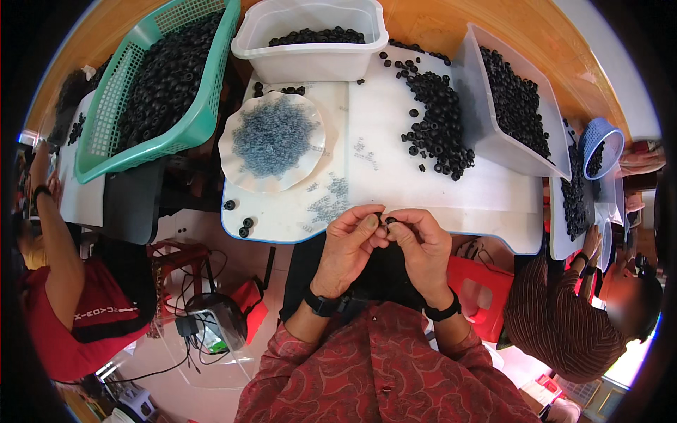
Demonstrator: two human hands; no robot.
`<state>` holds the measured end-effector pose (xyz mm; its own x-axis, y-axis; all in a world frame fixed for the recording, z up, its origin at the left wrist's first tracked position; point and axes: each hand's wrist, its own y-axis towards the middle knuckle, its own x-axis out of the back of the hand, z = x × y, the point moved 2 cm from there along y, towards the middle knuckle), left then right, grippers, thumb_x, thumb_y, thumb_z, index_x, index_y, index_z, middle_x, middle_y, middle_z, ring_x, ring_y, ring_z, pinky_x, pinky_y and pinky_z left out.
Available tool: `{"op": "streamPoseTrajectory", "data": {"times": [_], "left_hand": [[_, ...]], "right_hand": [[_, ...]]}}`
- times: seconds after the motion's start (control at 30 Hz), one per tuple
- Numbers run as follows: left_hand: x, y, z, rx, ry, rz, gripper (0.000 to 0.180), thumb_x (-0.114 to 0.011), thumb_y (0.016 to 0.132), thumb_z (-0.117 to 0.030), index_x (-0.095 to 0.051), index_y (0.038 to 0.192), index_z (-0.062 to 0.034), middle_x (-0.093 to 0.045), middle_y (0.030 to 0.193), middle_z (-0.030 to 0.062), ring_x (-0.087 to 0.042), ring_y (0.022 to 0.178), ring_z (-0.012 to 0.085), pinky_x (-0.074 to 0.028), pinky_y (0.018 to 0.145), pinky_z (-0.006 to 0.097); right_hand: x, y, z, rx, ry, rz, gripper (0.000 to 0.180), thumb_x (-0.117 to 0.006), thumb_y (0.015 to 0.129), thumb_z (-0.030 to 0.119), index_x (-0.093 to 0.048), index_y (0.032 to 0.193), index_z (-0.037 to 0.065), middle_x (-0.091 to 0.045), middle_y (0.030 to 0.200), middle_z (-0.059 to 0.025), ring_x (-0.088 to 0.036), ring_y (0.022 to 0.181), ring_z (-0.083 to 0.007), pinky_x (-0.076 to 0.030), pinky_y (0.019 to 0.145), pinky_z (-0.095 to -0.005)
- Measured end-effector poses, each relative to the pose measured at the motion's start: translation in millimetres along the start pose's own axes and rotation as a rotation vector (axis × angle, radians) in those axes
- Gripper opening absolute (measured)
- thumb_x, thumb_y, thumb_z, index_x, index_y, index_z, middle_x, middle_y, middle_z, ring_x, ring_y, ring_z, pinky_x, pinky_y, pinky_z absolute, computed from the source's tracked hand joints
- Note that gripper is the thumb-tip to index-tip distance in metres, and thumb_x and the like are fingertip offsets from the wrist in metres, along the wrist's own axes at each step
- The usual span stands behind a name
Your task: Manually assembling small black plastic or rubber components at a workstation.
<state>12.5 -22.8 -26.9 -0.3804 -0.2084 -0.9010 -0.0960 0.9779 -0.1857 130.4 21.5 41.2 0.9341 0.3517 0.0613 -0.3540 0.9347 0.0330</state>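
Note:
My left hand (347,247) and my right hand (425,243) meet just over the table's front edge. Thumb and forefinger of the left hand pinch a small black plastic piece (379,218). A second small black piece (391,220) sits between the right thumb and fingers, almost touching the first; whether they are joined cannot be made out. Nearest to the left hand lies a loose patch of small metal springs (331,201). Many more springs (275,139) fill a white wavy-edged plate (229,163). A pile of round black parts with holes (437,127) spreads beyond the right hand.
A green basket (204,120) of black parts stands at the left, a white tub (310,63) at the back, and a clear bin (486,134) at the right. Co-workers sit on both sides, one in a red shirt (67,331), one in stripes (564,317). A red stool (479,296) is nearby.

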Motion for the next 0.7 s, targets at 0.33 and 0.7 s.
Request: {"op": "streamPoseTrajectory", "data": {"times": [0.33, 0.7], "left_hand": [[-4, 1, -3, 0.042, -0.084, 0.022, 0.024, -0.057, 0.097, -0.01, -0.062, 0.118, 0.0011, -0.066, 0.096, 0.0078, -0.064, 0.081, 0.0125, -0.057, 0.072, 0.026], [-4, 0, -4, 0.033, -0.07, 0.028, 0.024, -0.057, 0.097, -0.009, -0.062, 0.118, 0.0012, -0.066, 0.098, 0.0081, -0.064, 0.081, 0.0121, -0.058, 0.072, 0.027]], "right_hand": [[7, 5, -8, 0.06, 0.015, -0.004, 0.012, -0.061, 0.09, -0.006, -0.063, 0.101, -0.004, -0.061, 0.097, -0.0055, -0.063, 0.086, -0.0113, -0.051, 0.078, -0.0231], [2, 4, -8, 0.014, 0.09, 0.011, 0.012, -0.062, 0.089, -0.006, -0.064, 0.101, -0.002, -0.062, 0.097, -0.0032, -0.061, 0.09, -0.0104, -0.049, 0.082, -0.0223]]}}
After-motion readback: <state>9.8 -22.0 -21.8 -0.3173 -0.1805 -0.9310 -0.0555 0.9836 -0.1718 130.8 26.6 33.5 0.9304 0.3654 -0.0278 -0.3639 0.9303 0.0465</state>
